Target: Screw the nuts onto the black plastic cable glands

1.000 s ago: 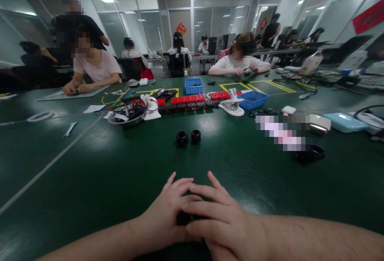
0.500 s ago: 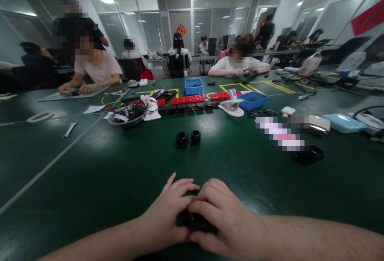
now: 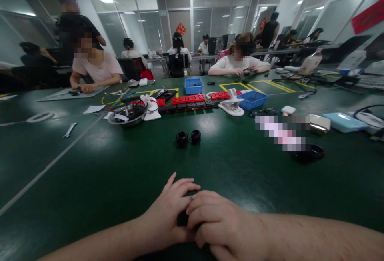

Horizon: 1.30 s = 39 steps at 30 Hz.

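Note:
Near the front of the green table, my left hand (image 3: 169,215) curves its thumb and fingers around the left side of a black ring-shaped part (image 3: 183,218). My right hand (image 3: 220,223) is curled over the same part from the right, fingers bent and closed against it. Only a dark sliver of the part shows between the hands; the rest is hidden. Farther ahead, two short black cylindrical parts with round openings stand side by side, the left one (image 3: 181,139) slightly larger than the right one (image 3: 196,137).
A steel bowl of cables (image 3: 127,117), white clips, red power strips (image 3: 188,99) and blue bins (image 3: 253,100) cross the table. On the right lie a black ring-like object (image 3: 312,153) and a light-blue case (image 3: 345,122). A wrench (image 3: 70,130) lies left. People sit opposite.
My right hand has shifted slightly down and its fingers have curled further, covering the black part that showed before. My left hand has stayed put.

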{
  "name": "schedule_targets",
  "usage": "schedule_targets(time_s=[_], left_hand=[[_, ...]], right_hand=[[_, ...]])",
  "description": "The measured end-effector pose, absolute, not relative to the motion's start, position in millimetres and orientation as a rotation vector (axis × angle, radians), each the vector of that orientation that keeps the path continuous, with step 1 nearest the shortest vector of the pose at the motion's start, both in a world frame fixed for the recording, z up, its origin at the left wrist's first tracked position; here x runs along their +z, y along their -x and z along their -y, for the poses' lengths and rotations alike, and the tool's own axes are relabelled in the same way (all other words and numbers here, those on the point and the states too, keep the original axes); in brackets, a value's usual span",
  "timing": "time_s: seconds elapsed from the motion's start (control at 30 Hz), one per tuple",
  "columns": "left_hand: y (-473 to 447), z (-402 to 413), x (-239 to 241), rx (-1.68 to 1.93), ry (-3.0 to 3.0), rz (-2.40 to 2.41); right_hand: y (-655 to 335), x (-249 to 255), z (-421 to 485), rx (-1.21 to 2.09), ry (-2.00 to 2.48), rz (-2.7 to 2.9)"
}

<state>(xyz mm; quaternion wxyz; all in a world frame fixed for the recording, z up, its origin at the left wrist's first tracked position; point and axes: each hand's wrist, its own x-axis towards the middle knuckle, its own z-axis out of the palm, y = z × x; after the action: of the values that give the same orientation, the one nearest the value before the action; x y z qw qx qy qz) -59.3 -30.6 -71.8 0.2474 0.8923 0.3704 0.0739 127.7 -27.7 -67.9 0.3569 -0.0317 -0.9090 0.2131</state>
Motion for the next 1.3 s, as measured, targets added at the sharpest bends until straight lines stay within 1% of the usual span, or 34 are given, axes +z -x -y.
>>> schedule_targets(time_s=[0.23, 0.4, 0.5, 0.67, 0.8, 1.07, 1.17, 1.3], left_hand=[[60.1, 29.6, -75.7, 0.189, -2.431, -1.008], [60.1, 30.1, -74.1, 0.203, -2.426, -1.011], [59.2, 30.7, -71.4, 0.197, -2.429, -1.009], [58.9, 30.8, -70.9, 0.181, -2.437, -1.010], [60.4, 30.1, -76.0, 0.192, -2.448, -1.004], [62.0, 30.7, -81.6, 0.216, -2.466, -1.011], [61.5, 31.2, -78.8, 0.194, -2.468, -1.011], [60.3, 30.6, -74.1, 0.182, -2.460, -1.009]], right_hand=[[-126.4, -72.1, 31.1, 0.572, 0.068, 2.351], [-129.5, -75.8, 27.8, 0.452, 0.020, 2.498], [-134.8, -67.6, 28.1, 0.402, 0.007, 2.488], [-140.9, -51.6, 33.4, 0.382, 0.231, 2.453], [-137.9, -57.6, 35.4, 0.397, 0.473, 2.358], [-132.7, -62.8, 35.7, 0.482, 0.677, 2.416], [-132.1, -62.1, 35.0, 0.503, 0.652, 2.453], [-130.5, -63.4, 33.6, 0.521, 0.496, 2.420]])
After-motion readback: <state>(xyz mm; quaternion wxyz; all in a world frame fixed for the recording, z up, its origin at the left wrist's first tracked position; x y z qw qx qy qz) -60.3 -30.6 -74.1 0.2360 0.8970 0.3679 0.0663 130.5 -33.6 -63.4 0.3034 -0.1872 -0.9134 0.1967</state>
